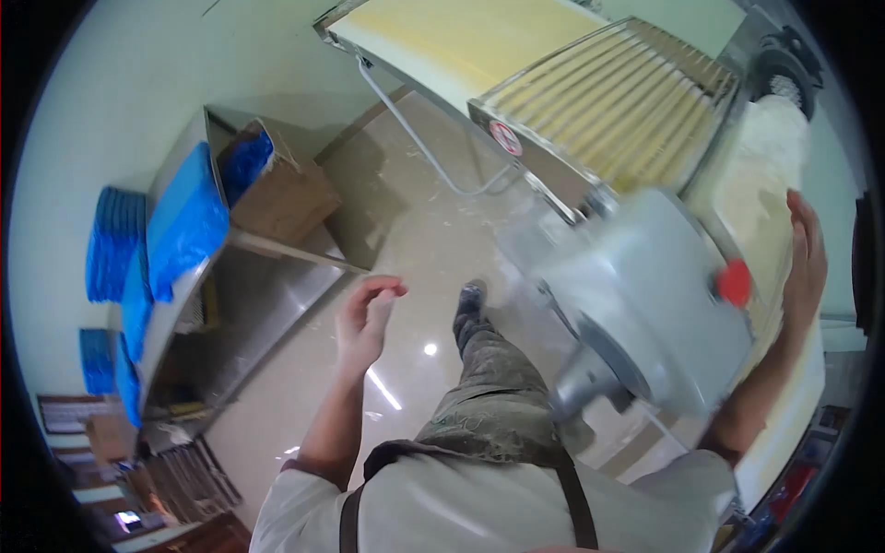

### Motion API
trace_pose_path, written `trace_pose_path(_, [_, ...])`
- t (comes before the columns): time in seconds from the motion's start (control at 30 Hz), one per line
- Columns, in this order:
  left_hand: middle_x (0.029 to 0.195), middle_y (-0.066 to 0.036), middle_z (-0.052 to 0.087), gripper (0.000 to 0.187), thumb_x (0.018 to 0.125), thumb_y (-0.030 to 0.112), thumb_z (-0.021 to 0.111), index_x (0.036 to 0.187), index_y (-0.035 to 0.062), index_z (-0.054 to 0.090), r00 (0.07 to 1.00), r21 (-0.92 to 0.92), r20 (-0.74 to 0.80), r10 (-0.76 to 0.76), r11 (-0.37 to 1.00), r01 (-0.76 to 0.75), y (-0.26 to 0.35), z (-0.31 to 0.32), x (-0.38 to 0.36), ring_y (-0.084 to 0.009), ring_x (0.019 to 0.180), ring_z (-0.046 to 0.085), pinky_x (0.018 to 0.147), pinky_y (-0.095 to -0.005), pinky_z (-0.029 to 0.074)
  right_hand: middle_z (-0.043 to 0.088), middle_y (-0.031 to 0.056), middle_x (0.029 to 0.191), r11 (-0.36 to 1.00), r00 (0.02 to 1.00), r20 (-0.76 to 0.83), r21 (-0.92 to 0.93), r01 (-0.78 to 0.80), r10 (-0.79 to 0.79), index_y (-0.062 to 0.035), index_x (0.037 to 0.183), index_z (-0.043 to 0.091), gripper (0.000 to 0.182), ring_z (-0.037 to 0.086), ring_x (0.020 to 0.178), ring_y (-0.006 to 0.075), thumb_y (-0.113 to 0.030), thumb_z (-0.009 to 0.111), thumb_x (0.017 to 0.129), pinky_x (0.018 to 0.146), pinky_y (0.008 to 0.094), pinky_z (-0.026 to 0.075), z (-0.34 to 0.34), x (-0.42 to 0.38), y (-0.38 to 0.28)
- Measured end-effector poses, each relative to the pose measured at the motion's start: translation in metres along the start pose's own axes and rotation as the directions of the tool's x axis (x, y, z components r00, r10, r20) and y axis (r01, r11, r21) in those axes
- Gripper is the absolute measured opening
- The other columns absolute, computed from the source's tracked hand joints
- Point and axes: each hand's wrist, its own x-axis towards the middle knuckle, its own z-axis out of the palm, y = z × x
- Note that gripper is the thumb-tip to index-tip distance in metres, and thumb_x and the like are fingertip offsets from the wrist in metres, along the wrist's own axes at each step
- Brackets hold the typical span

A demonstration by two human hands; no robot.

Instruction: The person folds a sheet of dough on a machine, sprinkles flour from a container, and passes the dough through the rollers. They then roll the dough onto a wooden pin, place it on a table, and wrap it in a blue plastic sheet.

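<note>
My left hand (366, 318) hangs in the air over the tiled floor, its fingers loosely curled and nothing visible in them. Out to the right, my right hand (806, 253) is stretched forward with straight fingers, beside a pale slab of dough (761, 157) on the belt of a dough sheeter (650, 300). The fingertips overlap the dough's near edge in this view. Between my two arms stands the sheeter's grey housing, with a red knob (734, 283) on its side. A wire guard (608, 101) covers part of the far belt (461, 37).
On the left, a metal table (267, 304) carries blue plastic-wrapped stacks (189, 221) and an open cardboard box (286, 194). A bent metal support bar (415, 134) hangs under the far belt. Flour marks the floor (419, 240) around my boot (470, 304).
</note>
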Motion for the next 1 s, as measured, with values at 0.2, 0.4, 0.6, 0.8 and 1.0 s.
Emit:
trace_pose_path(0.2, [0.088, -0.008, 0.065, 0.017, 0.090, 0.011, 0.053, 0.099, -0.0021, 0.060, 0.974, 0.012, 0.175, -0.144, 0.989, 0.144, -0.069, -0.053, 0.179, -0.0144, 0.085, 0.060, 0.082, -0.0266, 0.045, 0.054, 0.0187, 0.125, 0.957, 0.719, 0.649, -0.277, -0.084, 0.251, 0.0015, 0.125, 0.049, 0.045, 0.047, 0.118, 0.0317, -0.015, 0.053, 0.083, 0.102, 0.0356, 0.033, 0.057, 0.041, 0.011])
trace_pose_path(0.4, [0.087, -0.007, 0.064, 0.017, 0.090, 0.012, 0.053, 0.098, -0.0008, 0.062, 0.940, 0.065, 0.330, -0.084, 0.996, 0.066, -0.096, -0.039, 0.382, -0.0117, 0.084, 0.060, 0.079, -0.0247, 0.046, 0.061, 0.0190, 0.113, 0.700, 0.434, 0.580, -0.379, -0.605, 0.689, 0.0017, 0.114, 0.058, 0.037, 0.055, 0.108, 0.0304, -0.017, 0.057, 0.082, 0.093, 0.0366, 0.041, 0.054, 0.027, -0.040])
trace_pose_path(0.6, [0.104, -0.014, 0.062, 0.024, 0.088, 0.016, 0.054, 0.107, 0.0022, 0.059, 0.806, 0.210, 0.485, 0.339, 0.850, -0.484, -0.094, -0.020, 0.656, -0.0265, 0.100, 0.058, 0.090, -0.0354, 0.044, 0.059, 0.0134, 0.107, 0.579, 0.570, -0.261, -0.049, -0.814, 0.779, 0.0020, 0.117, 0.056, 0.036, 0.054, 0.100, 0.0259, -0.018, 0.044, 0.089, 0.091, 0.0348, 0.040, 0.118, 0.062, -0.094])
trace_pose_path(0.8, [0.142, -0.017, 0.033, 0.053, 0.092, 0.031, 0.046, 0.135, 0.0012, 0.036, 0.484, 0.335, 0.798, 0.359, 0.404, -0.851, -0.123, 0.016, 0.911, -0.0298, 0.133, 0.028, 0.109, -0.0413, 0.023, 0.054, 0.0173, 0.119, 0.530, 0.540, -0.183, -0.104, -0.842, 0.821, 0.0037, 0.120, 0.053, 0.042, 0.048, 0.113, 0.0276, -0.027, 0.036, 0.095, 0.099, 0.0373, 0.035, 0.419, 0.195, -0.189])
trace_pose_path(1.0, [0.146, -0.015, 0.028, 0.056, 0.092, 0.031, 0.043, 0.138, 0.0020, 0.031, 0.407, 0.315, 0.872, 0.273, 0.324, -0.892, -0.135, 0.075, 1.131, -0.0286, 0.136, 0.024, 0.110, -0.0461, 0.020, 0.053, 0.0221, 0.122, 0.393, 0.370, -0.137, 0.239, -0.888, 0.919, 0.0049, 0.120, 0.053, 0.048, 0.048, 0.117, 0.0320, -0.033, 0.032, 0.099, 0.103, 0.0404, 0.034, 0.633, 0.277, -0.238])
